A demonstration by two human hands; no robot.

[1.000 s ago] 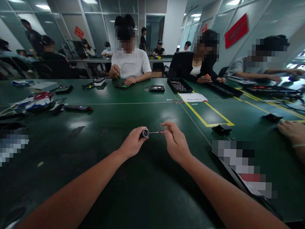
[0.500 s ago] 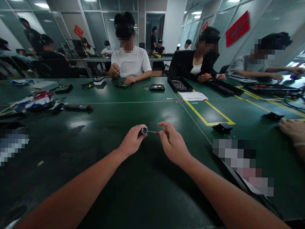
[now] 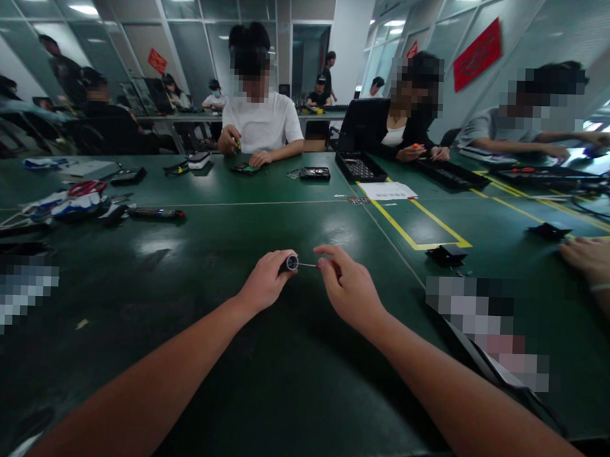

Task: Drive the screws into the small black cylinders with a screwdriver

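Observation:
My left hand (image 3: 264, 284) grips a short black screwdriver handle (image 3: 290, 262) with a round silver end, held just above the dark green table (image 3: 205, 358). A thin metal bit (image 3: 308, 264) sticks out of that end toward the right. My right hand (image 3: 347, 288) pinches the far tip of the bit between thumb and forefinger. Both hands are close together at the middle of the table.
Small black parts (image 3: 447, 254) (image 3: 550, 230) lie to the right by a yellow-taped rectangle (image 3: 415, 226). Another person's hand (image 3: 591, 260) rests at the right edge. Tools and cables (image 3: 80, 204) lie at the left. Several people work across the table beside a black tray (image 3: 360, 169).
My right hand has slid left along the bit, closer to the handle, so less of the bit shows. The red mark near its tip is now covered by my fingers.

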